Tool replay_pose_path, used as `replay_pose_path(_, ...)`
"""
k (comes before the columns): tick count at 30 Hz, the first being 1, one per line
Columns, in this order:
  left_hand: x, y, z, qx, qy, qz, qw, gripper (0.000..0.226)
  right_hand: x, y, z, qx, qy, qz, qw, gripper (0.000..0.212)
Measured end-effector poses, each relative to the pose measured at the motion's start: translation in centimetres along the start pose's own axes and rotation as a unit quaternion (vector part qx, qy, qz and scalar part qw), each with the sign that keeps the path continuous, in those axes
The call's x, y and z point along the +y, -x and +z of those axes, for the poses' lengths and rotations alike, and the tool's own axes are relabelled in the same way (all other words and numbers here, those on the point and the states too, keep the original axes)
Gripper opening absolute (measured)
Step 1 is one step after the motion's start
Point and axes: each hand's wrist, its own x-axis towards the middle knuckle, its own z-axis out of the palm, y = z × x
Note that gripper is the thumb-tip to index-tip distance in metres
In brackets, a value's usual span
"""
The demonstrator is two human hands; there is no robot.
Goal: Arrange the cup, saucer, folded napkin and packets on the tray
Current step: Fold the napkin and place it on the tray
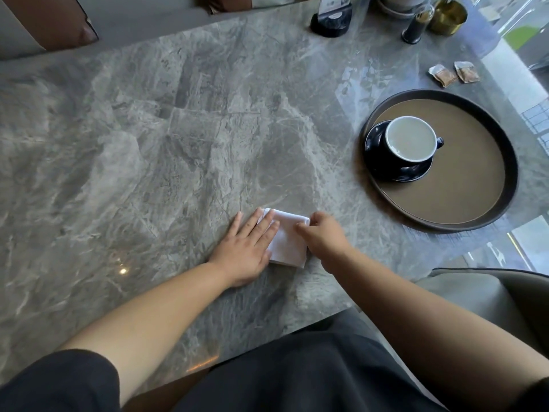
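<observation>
Left hand [248, 248] lies flat, open, on the folded napkin [287, 242]; right hand [323, 237] pinches its corner, left of the tray [439, 224].

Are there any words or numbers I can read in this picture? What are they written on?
No text here can be read.
Card in the black stand: has print, too blurred and small to read.
Two packets: any print is too small to make out.
Cup, saucer, tray, napkin: no words or numbers show.
</observation>
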Motion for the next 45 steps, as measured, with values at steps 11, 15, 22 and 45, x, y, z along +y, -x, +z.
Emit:
replay_pose_path(11, 3.5, -2.1, -7.1, 0.047, 0.659, -0.128, 0.740, 0.089, 0.5, 2.2, -6.3, -0.091, -0.245, -0.063, 0.963, 0.006)
replay_pose_path(15, 6.1, -4.4, -9.5, 0.012, 0.773, -0.105, 0.625, 0.022, 0.7, 3.0, -9.4, -0.066, -0.283, -0.096, 0.952, 0.013)
replay_pose_path(22, 11.3, -7.9, -11.9, 0.043, 0.752, -0.084, 0.652, 0.012, 2.7, 5.1, -13.7, 0.006, -0.344, -0.106, 0.933, 0.024)
replay_pose_path(45, 27.1, -27.7, -13.7, 0.089, 0.447, -0.159, 0.876, 0.015, 9.8, -9.1, -34.2, 0.206, 0.067, -0.103, 0.971, 0.013)
